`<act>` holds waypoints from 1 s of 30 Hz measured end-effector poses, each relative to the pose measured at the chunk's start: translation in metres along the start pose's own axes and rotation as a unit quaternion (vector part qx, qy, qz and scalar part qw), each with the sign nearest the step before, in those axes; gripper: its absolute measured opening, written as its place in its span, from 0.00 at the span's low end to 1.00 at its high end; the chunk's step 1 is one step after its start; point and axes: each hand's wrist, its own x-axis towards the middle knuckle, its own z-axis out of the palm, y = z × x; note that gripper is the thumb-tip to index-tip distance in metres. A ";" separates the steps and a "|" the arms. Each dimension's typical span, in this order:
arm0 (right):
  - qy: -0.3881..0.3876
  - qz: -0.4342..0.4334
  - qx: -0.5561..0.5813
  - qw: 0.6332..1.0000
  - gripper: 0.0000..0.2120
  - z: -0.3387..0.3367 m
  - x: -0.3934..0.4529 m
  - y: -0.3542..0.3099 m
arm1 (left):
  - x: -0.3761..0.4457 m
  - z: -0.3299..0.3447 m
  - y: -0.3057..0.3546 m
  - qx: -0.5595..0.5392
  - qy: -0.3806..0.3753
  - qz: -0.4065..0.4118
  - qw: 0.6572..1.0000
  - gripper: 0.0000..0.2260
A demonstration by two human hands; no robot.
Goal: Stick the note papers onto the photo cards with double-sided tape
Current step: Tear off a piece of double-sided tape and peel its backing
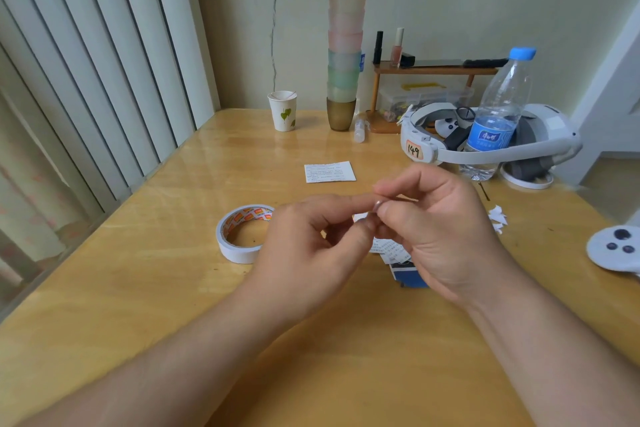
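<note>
- Your left hand [311,246] and right hand [440,232] meet above the wooden table [138,288], fingertips touching at the centre.
- Both hands have their fingers curled in a pinch on something small between them; a sliver of white shows there, too small to tell whether it is a piece of tape.
- The roll of double-sided tape [242,234] lies flat on the table just to the left of your left hand, partly hidden by your knuckles.
- Under your right hand lies a printed note paper [389,250] overlapping a dark blue photo card [407,276]; your palm covers most of both.
- A second note paper [329,172] lies flat beyond your hands, well apart from them.
- Small white paper scraps [498,217] sit just right of your right hand.
- Farther right, at the table's edge, lies a white controller [614,248].
- Beyond your right hand stand a water bottle [498,114] and a white headset [485,139] around it.
- Far beyond your hands, near the wall, stand a paper cup [283,111] and a tall stack of coloured cups [344,45].
</note>
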 end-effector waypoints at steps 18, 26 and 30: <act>-0.024 -0.029 0.035 0.999 0.10 0.001 -0.001 0.003 | -0.001 0.003 0.005 -0.088 -0.002 -0.028 0.996 0.09; -0.038 -0.119 -0.154 0.980 0.06 -0.013 0.000 -0.001 | -0.001 0.002 0.004 -0.053 -0.001 -0.028 0.998 0.09; -0.046 -0.173 -0.225 0.958 0.04 -0.015 0.001 0.001 | 0.000 0.000 0.005 -0.040 0.012 -0.047 0.998 0.09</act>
